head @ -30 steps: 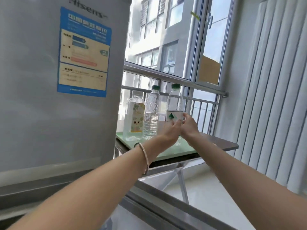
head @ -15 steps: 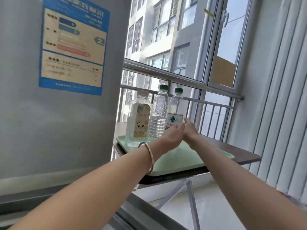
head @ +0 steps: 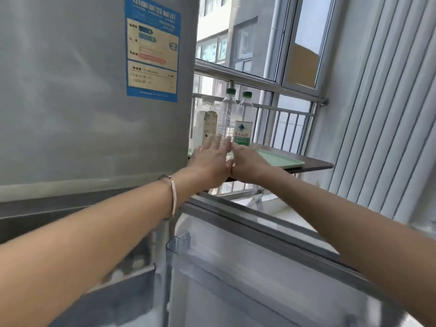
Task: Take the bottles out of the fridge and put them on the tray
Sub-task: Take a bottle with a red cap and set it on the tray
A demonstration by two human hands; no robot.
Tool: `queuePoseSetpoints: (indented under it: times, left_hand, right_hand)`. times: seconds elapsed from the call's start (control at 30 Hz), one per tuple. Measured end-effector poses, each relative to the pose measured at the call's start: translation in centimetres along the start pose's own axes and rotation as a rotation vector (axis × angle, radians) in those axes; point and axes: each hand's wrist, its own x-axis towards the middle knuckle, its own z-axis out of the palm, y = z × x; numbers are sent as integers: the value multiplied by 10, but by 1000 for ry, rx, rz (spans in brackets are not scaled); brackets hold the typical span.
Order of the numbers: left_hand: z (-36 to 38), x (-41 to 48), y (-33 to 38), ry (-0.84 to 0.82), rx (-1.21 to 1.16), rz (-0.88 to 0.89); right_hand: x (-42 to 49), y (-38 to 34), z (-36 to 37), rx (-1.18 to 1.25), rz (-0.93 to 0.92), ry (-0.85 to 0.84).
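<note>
Head view: both arms reach forward past the grey fridge toward three bottles standing upright in a row on a pale green tray, which lies on a dark tabletop by the window railing. The left hand has its fingers spread, its grip open and empty, in front of the bottles' lower parts. The right hand lies just beside it, thumbs nearly meeting; its fingers point toward the bottles, but motion blur leaves it unclear whether they curl on anything. The clear ribbed bottle with a green cap stands in the middle, and its base is hidden behind the hands. The green-labelled bottle stands to its right. The wide bottle with a yellow label on the left is partly cut off by the fridge edge and washed out by backlight. A bracelet circles the left wrist. Below the arms, the open fridge door shows a clear shelf, its contents hard to make out.
</note>
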Motion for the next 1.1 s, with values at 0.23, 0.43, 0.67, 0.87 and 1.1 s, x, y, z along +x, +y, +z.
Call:
queuePoseSetpoints:
  times: [0.23,0.43,0.67,0.87,1.1]
  left_hand:
    - [-9,-106,-60,-57,-5,-106]
    - [15,-189,-139,-171,13,-332]
    - [68,-250,-235,-251,43,-675]
    - [108,-276,-298,-231,32,-875]
    - [125,-280,-344,-107,52,-961]
  right_hand:
    - [-43,-96,39,-243,-267,28]
    - [-48,-170,134,-38,-395,-277]
    - [-38,-249,255,75,-481,-516]
    - [-20,-301,330,61,-551,-599]
    - [7,-335,387,115,-589,-592]
